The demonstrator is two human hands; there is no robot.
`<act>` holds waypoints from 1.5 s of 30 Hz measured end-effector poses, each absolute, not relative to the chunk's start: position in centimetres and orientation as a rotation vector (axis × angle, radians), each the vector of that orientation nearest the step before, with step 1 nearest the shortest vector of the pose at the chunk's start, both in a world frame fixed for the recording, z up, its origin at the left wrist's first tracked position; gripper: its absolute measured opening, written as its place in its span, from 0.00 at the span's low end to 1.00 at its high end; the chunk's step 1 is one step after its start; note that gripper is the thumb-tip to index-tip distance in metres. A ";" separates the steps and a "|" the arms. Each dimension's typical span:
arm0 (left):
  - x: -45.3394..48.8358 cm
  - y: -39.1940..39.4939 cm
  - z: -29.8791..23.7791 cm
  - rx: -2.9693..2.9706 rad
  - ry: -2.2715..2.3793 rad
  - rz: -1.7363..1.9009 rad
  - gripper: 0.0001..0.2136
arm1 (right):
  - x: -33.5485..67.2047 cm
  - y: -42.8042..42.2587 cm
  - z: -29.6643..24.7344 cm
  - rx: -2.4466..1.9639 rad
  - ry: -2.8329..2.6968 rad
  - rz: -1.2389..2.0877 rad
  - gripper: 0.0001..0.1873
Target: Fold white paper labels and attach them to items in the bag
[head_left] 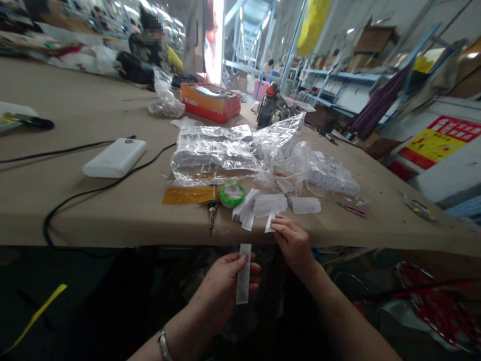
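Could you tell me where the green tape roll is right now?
In the head view, the green tape roll lies near the table's front edge, between the soldering iron on its left and the white label stacks on its right.

Print on the small white labels (pixel 270 204) is too small to read.

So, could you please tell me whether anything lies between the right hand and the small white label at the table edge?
Nothing visible does: the right hand already touches the small white label with its fingertips, with bare table beside it.
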State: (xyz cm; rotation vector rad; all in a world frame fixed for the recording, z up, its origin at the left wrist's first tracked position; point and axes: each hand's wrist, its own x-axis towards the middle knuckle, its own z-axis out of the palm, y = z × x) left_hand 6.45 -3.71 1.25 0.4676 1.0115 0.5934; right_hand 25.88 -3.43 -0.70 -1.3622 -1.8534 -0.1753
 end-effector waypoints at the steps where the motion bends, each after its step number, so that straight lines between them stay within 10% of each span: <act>1: 6.4 -3.7 1.5 0.446 0.992 0.579 0.05 | 25.7 -3.8 -0.6 -1.330 -1.818 -0.129 0.10; 22: 6.4 -4.0 1.0 0.286 0.763 0.607 0.03 | 21.6 -8.9 -0.4 -0.982 -2.238 0.052 0.10; 31: 6.5 -4.0 1.2 0.396 0.951 0.538 0.05 | 31.5 -5.0 0.1 -1.911 -1.931 -0.378 0.34; 45: 6.5 -4.3 1.4 0.429 0.971 0.499 0.04 | 30.6 -7.1 0.0 -1.424 -1.657 -0.040 0.06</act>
